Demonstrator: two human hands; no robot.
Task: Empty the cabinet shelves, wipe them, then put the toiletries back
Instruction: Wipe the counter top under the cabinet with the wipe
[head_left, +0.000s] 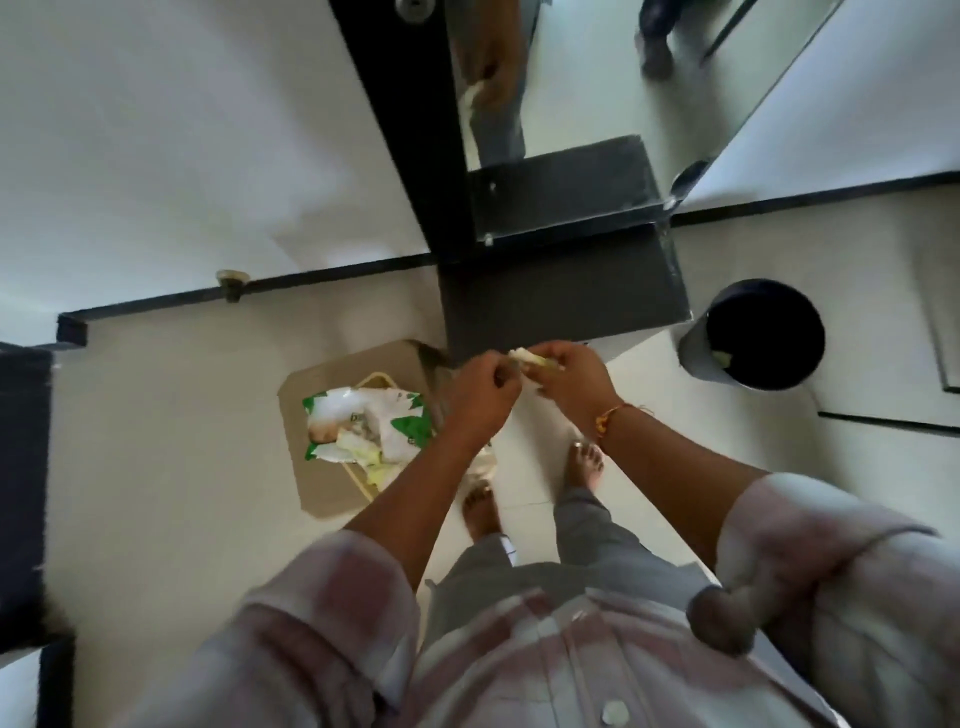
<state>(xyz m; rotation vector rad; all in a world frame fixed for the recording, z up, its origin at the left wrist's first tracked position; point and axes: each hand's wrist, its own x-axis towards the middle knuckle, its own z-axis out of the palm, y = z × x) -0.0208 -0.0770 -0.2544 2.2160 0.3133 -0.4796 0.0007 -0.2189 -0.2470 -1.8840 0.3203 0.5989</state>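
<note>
grip: left grip (483, 387) and right grip (569, 376) both pinch a small pale yellow-white wipe cloth (524, 357) before the dark grey cabinet shelf (561, 306) | toiletries: green-and-white plastic packet (363, 421) on the floor | risk: the light fingertip hold may drop the cloth; a step may kick the packet

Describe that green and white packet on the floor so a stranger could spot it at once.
Start at the dark cabinet. Left of its base lies a brown cardboard sheet; the crumpled packet rests on it, the only green-and-white thing there.
</note>
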